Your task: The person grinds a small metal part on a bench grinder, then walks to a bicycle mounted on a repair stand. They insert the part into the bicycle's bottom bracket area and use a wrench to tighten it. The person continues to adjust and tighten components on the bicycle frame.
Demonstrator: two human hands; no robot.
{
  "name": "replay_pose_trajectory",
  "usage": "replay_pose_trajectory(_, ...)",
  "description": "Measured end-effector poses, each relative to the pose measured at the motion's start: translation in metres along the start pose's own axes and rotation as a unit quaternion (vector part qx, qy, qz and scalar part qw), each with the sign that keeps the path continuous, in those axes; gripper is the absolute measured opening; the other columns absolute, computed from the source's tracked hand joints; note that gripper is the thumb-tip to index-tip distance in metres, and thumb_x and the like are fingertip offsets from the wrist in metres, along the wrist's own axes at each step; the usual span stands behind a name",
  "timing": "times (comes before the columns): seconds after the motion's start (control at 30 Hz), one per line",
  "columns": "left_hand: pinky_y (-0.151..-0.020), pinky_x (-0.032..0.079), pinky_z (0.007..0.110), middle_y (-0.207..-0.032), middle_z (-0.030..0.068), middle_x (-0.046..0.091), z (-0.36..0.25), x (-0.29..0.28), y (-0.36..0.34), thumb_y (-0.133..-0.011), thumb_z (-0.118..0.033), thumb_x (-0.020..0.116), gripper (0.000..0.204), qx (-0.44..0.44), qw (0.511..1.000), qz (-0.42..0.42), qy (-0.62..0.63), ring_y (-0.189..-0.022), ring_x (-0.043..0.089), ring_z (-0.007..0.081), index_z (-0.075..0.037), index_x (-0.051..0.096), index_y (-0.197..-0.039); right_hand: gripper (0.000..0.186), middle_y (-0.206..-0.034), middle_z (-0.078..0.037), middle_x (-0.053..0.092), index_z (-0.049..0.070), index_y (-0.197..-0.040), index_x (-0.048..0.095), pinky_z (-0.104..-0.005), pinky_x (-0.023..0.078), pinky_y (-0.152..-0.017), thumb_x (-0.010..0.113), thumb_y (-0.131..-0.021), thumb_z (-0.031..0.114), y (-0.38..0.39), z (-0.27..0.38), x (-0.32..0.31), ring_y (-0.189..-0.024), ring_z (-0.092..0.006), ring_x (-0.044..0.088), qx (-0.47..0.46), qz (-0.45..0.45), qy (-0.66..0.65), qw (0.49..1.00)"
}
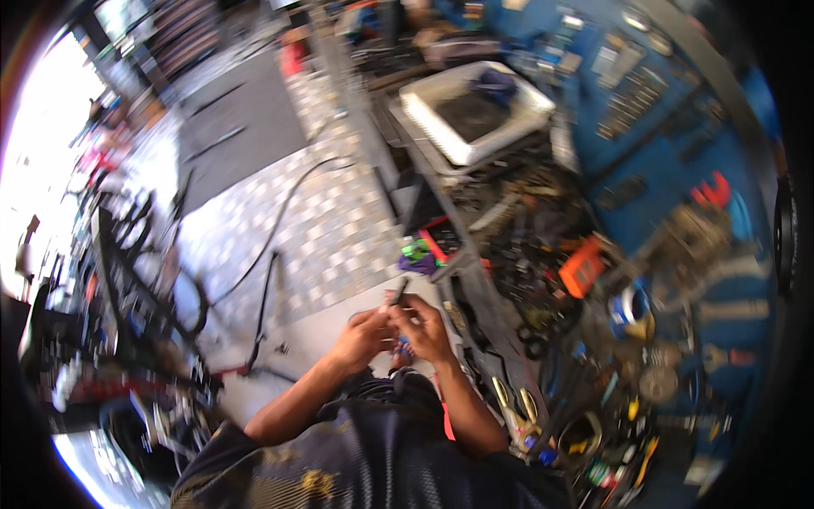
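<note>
Small dark tool (399,292), seemingly light and stiff, is pinched by both hands, left hand (360,339) and right hand (424,327) together; grip its lower shaft.

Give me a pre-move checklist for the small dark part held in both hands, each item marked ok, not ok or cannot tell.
1. Both hands on the work: left hand and right hand meet in front of the body. Ok.
2. Small dark part pinched and sticking up above the fingers. Ok.
3. Firmness of the grip: picture blurred. Cannot tell.
4. Blue piece under the right hand: what it is, or whether it is held, is unclear. Cannot tell.
5. Room on the workbench to the right: crowded with tools. Not ok.
6. Black hose on the tiled floor lies apart from the hands. Ok.
</note>
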State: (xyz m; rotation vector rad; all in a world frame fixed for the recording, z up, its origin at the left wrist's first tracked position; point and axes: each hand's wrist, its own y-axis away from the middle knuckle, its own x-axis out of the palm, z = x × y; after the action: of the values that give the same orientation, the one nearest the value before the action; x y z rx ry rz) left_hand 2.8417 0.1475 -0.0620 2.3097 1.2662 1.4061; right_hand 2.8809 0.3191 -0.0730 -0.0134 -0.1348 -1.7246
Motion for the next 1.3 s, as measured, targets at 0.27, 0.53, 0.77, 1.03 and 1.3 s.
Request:
replay_pose_trajectory(0.27, -0.060, 0.048, 0.025, -0.094, -0.0005, 0.065, 0.030, -0.028, 0.058, -0.111, -0.047, 0.052, 0.038, 0.061, 0.990, -0.119, 0.043, -0.077, 0.063, 0.0096, -0.011, 0.063, -0.106, 0.023, -0.085, -0.001, 0.067, 0.001, -0.121, 0.068, -0.0246, 0.048, -0.059, 0.067, -0.106, 0.019, -0.009, -0.008, 0.046, -0.068, -0.0082, 0.058, 0.052, 0.218, -0.006, 0.974)
replay_pose_trajectory(0.53, -0.069, 0.057, 0.026, -0.098, 0.0016, 0.065, 0.034, -0.083, 0.154, -0.109, -0.032, 0.061, 0.034, 0.250, 0.927, -0.273, 0.058, -0.082, 0.066, 0.0088, -0.006, 0.067, -0.130, 0.026, -0.109, -0.004, 0.072, 0.002, -0.121, 0.069, -0.0246, 0.051, -0.079, 0.074, -0.099, 0.013, -0.010, 0.005, 0.152, -0.089, -0.0083, 0.063, 0.000, 0.381, 0.065, 0.922)
replay_pose_trajectory(0.77, -0.070, 0.059, 0.027, -0.108, 0.0052, 0.070, 0.037, -0.158, 0.257, -0.104, -0.028, 0.069, 0.040, 0.330, 0.844, -0.421, 0.048, -0.089, 0.069, 0.0109, -0.005, 0.068, -0.138, 0.024, -0.102, -0.003, 0.074, 0.003, -0.116, 0.071, -0.0261, 0.053, -0.075, 0.077, -0.093, 0.008, 0.028, -0.002, 0.283, -0.083, -0.0081, 0.064, -0.054, 0.461, 0.147, 0.873)
replay_pose_trajectory(1.03, -0.072, 0.062, 0.028, -0.114, 0.0064, 0.074, 0.057, -0.279, 0.366, -0.099, -0.014, 0.076, 0.035, 0.449, 0.773, -0.415, 0.169, -0.098, 0.070, 0.0125, -0.002, 0.066, -0.130, 0.046, -0.111, -0.013, 0.075, 0.004, -0.132, 0.064, -0.0315, 0.056, -0.075, 0.081, -0.090, 0.011, 0.100, -0.028, 0.425, -0.087, -0.0176, 0.072, -0.112, 0.559, 0.230, 0.789)
replay_pose_trajectory(1.3, -0.072, 0.064, 0.030, -0.105, 0.0084, 0.073, 0.059, -0.386, 0.407, -0.098, -0.011, 0.075, 0.023, 0.487, 0.715, -0.453, 0.216, -0.092, 0.071, 0.0141, -0.001, 0.063, -0.114, 0.053, -0.115, -0.013, 0.073, 0.004, -0.140, 0.059, -0.0285, 0.054, -0.074, 0.078, -0.092, 0.015, 0.087, -0.042, 0.444, -0.087, -0.0138, 0.068, -0.004, 0.490, 0.375, 0.787)
